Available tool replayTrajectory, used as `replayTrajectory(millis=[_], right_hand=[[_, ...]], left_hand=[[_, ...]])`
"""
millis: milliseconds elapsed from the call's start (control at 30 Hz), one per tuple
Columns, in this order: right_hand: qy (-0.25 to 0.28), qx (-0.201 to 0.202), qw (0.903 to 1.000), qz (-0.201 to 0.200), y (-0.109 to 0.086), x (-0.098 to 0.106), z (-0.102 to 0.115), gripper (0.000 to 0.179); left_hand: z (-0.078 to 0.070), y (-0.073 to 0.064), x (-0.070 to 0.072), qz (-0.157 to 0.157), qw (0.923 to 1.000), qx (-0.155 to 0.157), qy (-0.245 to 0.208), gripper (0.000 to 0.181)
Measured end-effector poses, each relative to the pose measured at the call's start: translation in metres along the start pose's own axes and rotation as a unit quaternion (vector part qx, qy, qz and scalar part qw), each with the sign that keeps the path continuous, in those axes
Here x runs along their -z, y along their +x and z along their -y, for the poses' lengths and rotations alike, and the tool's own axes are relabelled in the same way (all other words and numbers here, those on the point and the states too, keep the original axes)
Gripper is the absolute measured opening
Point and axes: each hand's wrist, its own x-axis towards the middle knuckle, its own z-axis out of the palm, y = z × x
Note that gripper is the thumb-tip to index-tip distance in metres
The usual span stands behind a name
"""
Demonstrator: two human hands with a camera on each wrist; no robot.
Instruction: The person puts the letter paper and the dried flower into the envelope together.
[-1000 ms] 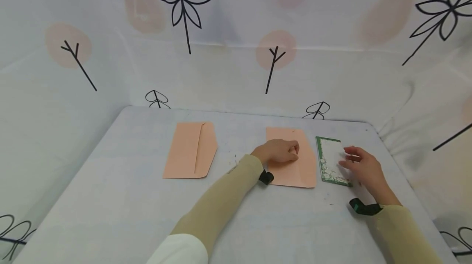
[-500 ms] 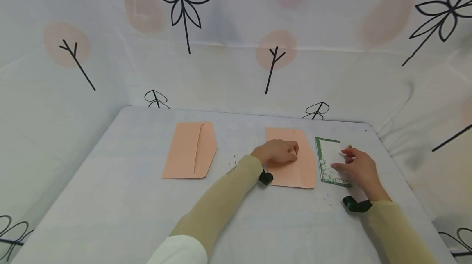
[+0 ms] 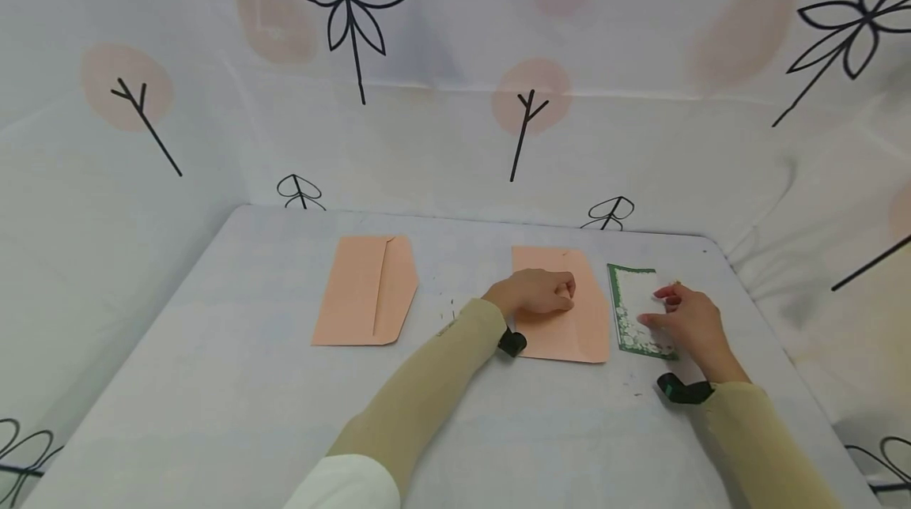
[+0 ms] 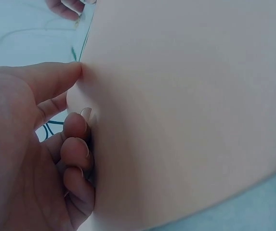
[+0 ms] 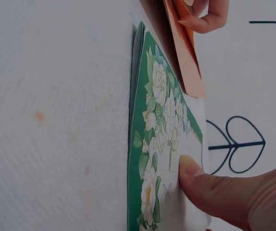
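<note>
A peach envelope (image 3: 561, 339) lies right of the table's middle with its flap side to the right. My left hand (image 3: 537, 292) pinches its upper paper with curled fingers; the left wrist view shows the thumb and fingertips (image 4: 75, 151) against the peach surface. To the right lies a floral card (image 3: 638, 319) with a green border and white centre, seen close up with white roses in the right wrist view. My right hand (image 3: 690, 327) holds this card near its right edge, its thumb (image 5: 195, 175) on the printed face and its other fingers partly hidden.
A second peach envelope (image 3: 363, 292) lies to the left, its flap also toward the right. Small dark specks mark the white table (image 3: 235, 414). Behind and beside it hangs a pale curtain (image 3: 427, 137) printed with black line plants.
My right hand has moved slightly left onto the card, its thumb and fingers now over the printed face and right edge. My left hand keeps its place on the envelope.
</note>
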Motion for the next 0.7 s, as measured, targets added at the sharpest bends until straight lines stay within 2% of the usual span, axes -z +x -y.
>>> replayTrajectory(millis=[300, 533, 700], right_hand=[[-0.016, 0.018, 0.9997, -0.002, -0.0011, -0.0007, 0.0017, 0.054], [-0.013, 0.008, 0.9999, 0.003, -0.0010, 0.0004, 0.0006, 0.055], [-0.012, 0.018, 0.9997, 0.004, -0.0018, 0.0016, -0.0020, 0.055]], left_hand=[[0.0001, 0.0005, -0.0013, 0.002, 1.0000, 0.004, -0.002, 0.015], [0.0002, 0.0006, 0.0006, 0.003, 1.0000, 0.003, 0.001, 0.016], [-0.0013, 0.0007, 0.0008, 0.005, 1.0000, 0.007, 0.003, 0.015]])
